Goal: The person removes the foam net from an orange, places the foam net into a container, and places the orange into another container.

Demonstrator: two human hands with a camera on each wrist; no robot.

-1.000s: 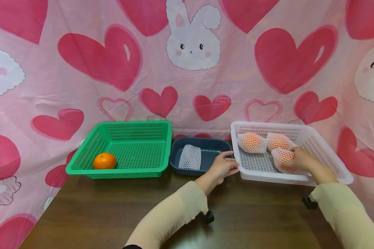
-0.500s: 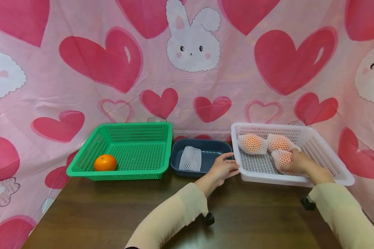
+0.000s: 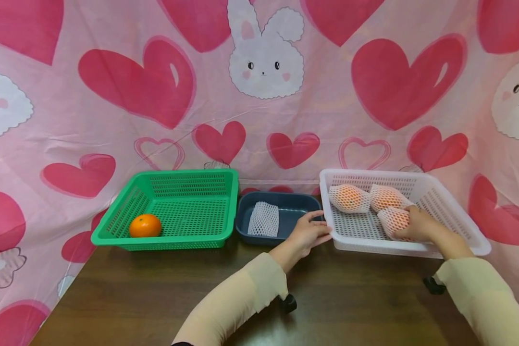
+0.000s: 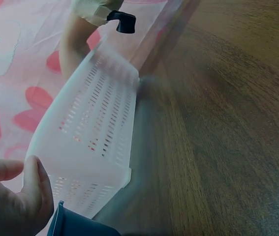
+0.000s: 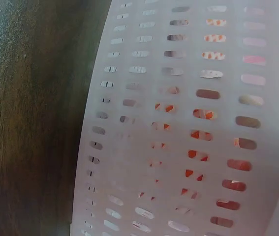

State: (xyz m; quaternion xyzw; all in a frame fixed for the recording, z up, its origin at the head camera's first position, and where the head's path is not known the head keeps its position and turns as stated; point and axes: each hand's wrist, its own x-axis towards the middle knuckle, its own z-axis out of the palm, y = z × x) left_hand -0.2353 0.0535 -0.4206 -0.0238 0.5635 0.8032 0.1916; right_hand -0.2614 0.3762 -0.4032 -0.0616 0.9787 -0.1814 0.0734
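In the head view my right hand (image 3: 418,224) grips an orange in a white foam net (image 3: 393,222), low inside the white basket (image 3: 458,221). Two more netted oranges lie by it: one touches it from behind (image 3: 386,197), the other sits at the basket's left (image 3: 349,198). My left hand (image 3: 308,235) rests its fairly straight fingertips on the basket's left rim near the front corner, as the left wrist view also shows with the fingers (image 4: 38,189) at the rim. Through the basket wall (image 5: 144,132), the right wrist view shows orange patches; the right hand's fingertips are mostly hidden.
A dark blue tray (image 3: 300,202) holding a loose foam net (image 3: 264,219) stands between the baskets. At left, the green basket (image 3: 186,240) has one bare orange (image 3: 145,226) in it. All stand on a brown wooden table (image 3: 328,298) before a pink heart-print cloth (image 3: 259,120).
My right hand has shifted slightly over the front netted orange, its grip covering more of it. The left hand stays at the white basket's rim.
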